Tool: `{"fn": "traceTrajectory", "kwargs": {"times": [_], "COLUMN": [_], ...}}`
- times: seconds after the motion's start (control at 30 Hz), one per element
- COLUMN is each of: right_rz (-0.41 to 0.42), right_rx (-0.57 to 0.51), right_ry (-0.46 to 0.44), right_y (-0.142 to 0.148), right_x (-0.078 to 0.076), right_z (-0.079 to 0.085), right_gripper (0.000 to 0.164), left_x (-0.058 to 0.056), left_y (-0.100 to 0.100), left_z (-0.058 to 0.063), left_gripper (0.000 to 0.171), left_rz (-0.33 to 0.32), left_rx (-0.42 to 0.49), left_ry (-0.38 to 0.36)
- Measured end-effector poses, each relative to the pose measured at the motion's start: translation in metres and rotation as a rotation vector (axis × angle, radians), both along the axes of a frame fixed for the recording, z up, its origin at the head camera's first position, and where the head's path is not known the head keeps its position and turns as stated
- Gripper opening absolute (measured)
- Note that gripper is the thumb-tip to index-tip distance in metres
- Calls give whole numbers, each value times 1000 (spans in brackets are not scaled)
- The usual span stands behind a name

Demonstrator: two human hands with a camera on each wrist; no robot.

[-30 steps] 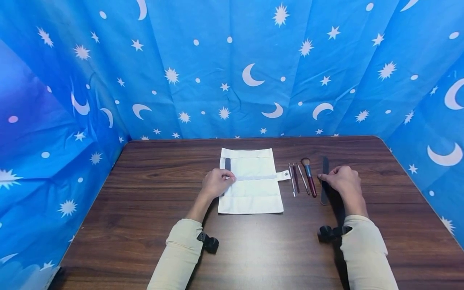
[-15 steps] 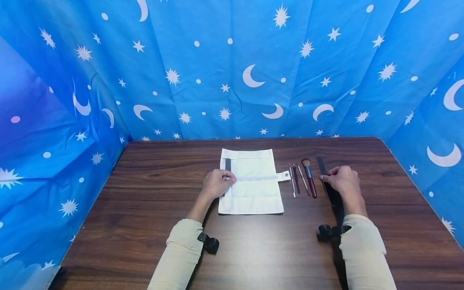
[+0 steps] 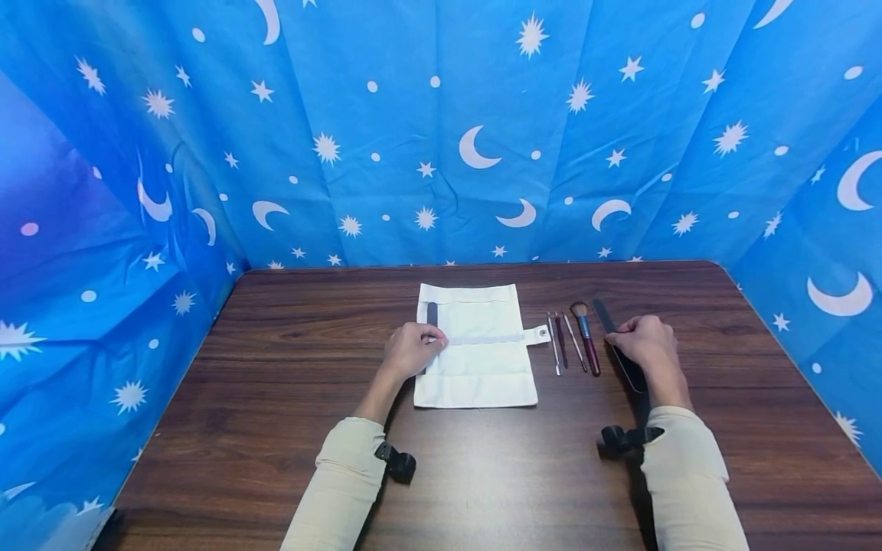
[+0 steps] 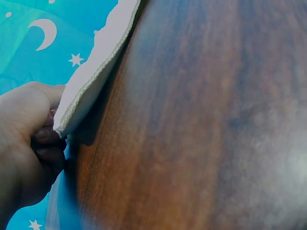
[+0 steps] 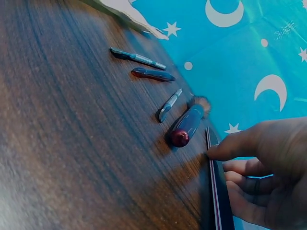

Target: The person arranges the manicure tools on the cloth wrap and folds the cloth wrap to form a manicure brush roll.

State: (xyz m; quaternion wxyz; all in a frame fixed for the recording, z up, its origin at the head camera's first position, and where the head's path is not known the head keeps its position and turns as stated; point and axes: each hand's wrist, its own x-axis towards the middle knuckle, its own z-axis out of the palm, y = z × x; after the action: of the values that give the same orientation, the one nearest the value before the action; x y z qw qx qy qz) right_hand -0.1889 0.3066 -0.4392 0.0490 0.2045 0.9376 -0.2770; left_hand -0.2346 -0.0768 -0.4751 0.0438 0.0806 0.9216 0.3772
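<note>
A white fabric roll-up pouch (image 3: 486,367) lies spread out on the table, with a strap and snap at its right side. One dark nail file (image 3: 432,312) is in its left part, its middle hidden by my left hand (image 3: 415,348). That hand grips the pouch's left edge, thumb on top and fingers curled below, as the left wrist view shows. To the right, my right hand (image 3: 648,340) pinches another dark nail file (image 5: 218,191) between thumb and fingers. It is tilted on edge in the right wrist view, its far end leaning left toward the makeup brush (image 3: 587,340).
Between pouch and right hand lie several slim tools: a metal one (image 3: 554,348), a dark red one (image 3: 561,343) and another thin metal one (image 3: 575,343). A blue cloth with moons and stars (image 3: 441,153) hangs behind the brown wooden table (image 3: 276,398).
The right-hand nail file has turned from nearly straight to slanting, its far end swinging left. The right hand has shifted slightly left. My left hand stays in place on the pouch.
</note>
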Motion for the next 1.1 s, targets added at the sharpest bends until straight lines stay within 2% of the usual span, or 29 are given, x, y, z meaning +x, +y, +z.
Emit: {"fn": "traceTrajectory", "kwargs": {"times": [0.37, 0.6, 1.1], "right_rz": [-27, -33, -70], "right_rx": [-70, -138, -201], "right_ry": [-2, 18, 31], "right_y": [0, 1, 6], "right_x": [0, 0, -5], "right_z": [-1, -2, -4], "right_gripper": [35, 30, 34], "left_x": [1, 1, -1], "left_y": [-1, -1, 0], "left_z": [0, 0, -2], "left_gripper": [10, 10, 10], "left_rz": [4, 3, 1], "left_rx": [11, 7, -6], "left_ry": [1, 9, 4]}}
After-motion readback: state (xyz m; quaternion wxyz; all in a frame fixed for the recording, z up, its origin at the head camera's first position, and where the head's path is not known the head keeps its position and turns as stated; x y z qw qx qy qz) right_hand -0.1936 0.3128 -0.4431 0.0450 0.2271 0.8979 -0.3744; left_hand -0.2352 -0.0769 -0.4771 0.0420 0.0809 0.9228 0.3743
